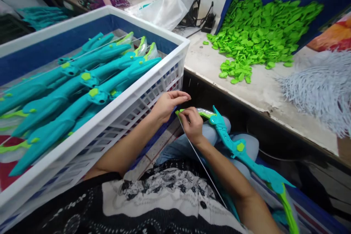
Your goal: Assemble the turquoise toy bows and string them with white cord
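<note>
A teal toy bow [241,151] with lime tips and a lime button lies across my lap. My right hand [192,124] is closed on its upper lime tip, where a thin white string [201,162] runs down toward my chest. My left hand [168,104] hovers just left of that tip, fingers pinched together as if on the string's end; what it holds is too thin to make out.
A white slatted crate [153,91] at my left holds several finished teal bows [82,95]. On the worktable [255,87] ahead lie a heap of lime plastic parts [257,33] and a pile of white strings [320,87]. A small fan [193,12] and plastic bag sit behind.
</note>
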A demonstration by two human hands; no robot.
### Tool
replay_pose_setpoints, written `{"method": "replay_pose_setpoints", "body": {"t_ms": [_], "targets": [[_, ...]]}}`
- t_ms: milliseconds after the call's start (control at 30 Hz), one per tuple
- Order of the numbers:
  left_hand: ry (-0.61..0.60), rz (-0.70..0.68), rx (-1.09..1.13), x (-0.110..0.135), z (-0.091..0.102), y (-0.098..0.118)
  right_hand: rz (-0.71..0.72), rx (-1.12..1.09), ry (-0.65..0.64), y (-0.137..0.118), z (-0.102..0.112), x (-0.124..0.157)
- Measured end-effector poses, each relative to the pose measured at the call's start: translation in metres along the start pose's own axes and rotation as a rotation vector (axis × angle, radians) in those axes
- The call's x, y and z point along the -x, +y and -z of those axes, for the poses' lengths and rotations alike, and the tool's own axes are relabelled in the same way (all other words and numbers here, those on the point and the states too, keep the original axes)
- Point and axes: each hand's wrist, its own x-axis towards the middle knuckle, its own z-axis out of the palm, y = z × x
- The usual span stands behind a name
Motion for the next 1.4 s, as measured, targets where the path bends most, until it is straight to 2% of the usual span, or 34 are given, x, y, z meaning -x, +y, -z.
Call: {"method": "replay_pose_setpoints", "body": {"t_ms": [100, 200, 300, 367, 400, 467, 533, 567, 600, 700, 767, 800, 867, 967, 1033, 1200, 1400], "targets": [[-0.037, -0.075, -0.05, 0.01, 0.001, -0.005, -0.069, 0.015, 0.054, 0.014, 0.0, -0.008], [-0.135, -0.117, -0.157, 0.012, -0.002, -0.026, -0.03, 0.058, -0.016, 0.02, 0.007, -0.017], [-0.074, -0.232, -0.297, 0.011, -0.007, -0.047, 0.008, 0.069, -0.058, 0.03, 0.015, -0.025], [-0.005, -0.311, -0.37, 0.012, -0.009, -0.053, -0.031, 0.056, -0.03, 0.048, 0.024, -0.039], [0.003, -0.342, -0.416, 0.014, -0.009, -0.054, -0.088, 0.054, 0.027, 0.06, 0.03, -0.05], [-0.039, -0.379, -0.528, 0.018, -0.01, -0.05, -0.252, 0.069, 0.228, 0.082, 0.044, -0.075], [-0.107, -0.34, -0.607, 0.018, -0.013, -0.043, -0.347, 0.093, 0.422, 0.088, 0.054, -0.093], [-0.121, -0.285, -0.591, 0.016, -0.015, -0.039, -0.334, 0.1, 0.459, 0.083, 0.056, -0.096], [-0.12, -0.213, -0.527, 0.012, -0.017, -0.036, -0.271, 0.102, 0.442, 0.073, 0.055, -0.093], [-0.114, 0.042, -0.212, -0.003, -0.022, -0.026, 0.017, 0.117, 0.166, 0.028, 0.04, -0.059], [-0.105, 0.13, -0.104, -0.011, -0.021, -0.019, 0.147, 0.128, 0.073, 0.006, 0.028, -0.03], [-0.096, 0.135, -0.124, -0.013, -0.019, -0.014, 0.167, 0.127, 0.062, 0.002, 0.024, -0.018], [-0.051, 0.053, -0.291, -0.011, -0.014, -0.002, 0.129, 0.11, 0.068, 0.001, 0.017, -0.006], [0.054, -0.152, -0.583, 0.001, -0.008, 0.014, 0.032, 0.043, 0.051, 0.008, 0.008, -0.006], [0.104, -0.188, -0.552, 0.009, -0.007, 0.017, -0.008, -0.009, 0.057, 0.009, 0.002, -0.009], [0.108, 0.066, -0.099, 0.015, -0.005, 0.0, -0.045, -0.104, 0.124, 0.002, -0.001, -0.013], [-0.009, 0.168, -0.032, 0.012, 0.005, -0.009, -0.063, -0.145, 0.185, 0.002, 0.006, -0.023]]}}
